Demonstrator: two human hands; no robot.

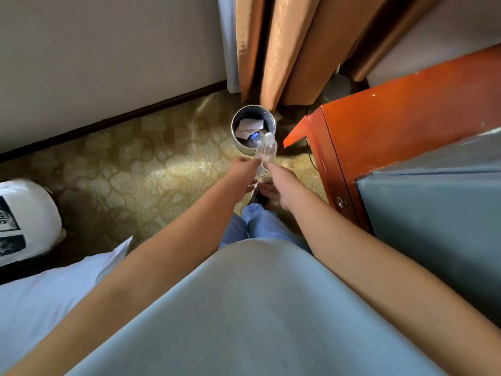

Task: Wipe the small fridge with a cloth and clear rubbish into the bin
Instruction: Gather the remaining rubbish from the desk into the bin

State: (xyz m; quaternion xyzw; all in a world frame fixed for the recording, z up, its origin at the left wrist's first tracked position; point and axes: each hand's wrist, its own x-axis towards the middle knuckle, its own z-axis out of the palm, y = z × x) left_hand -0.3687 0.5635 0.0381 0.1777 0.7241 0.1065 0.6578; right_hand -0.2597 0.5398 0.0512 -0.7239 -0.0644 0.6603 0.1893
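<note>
A round metal bin (238, 143) stands on the carpet below the curtain, with white paper and a blue-capped bottle inside. Just in front of it I hold clear plastic bottles (267, 150), their tops leaning over the bin's near rim. My left hand (242, 172) pinches them from the left and my right hand (283, 185) grips them from the right. The grey small fridge (439, 210) stands at the right, on or against an orange-red wooden cabinet (401, 115). No cloth is in view.
A patterned yellow carpet (130, 164) covers the floor. Orange curtains (282, 50) hang behind the bin. A white bag with black print (24, 221) lies at the left, and a white pillow or sheet (54, 289) sits at lower left. A cable runs beside the cabinet.
</note>
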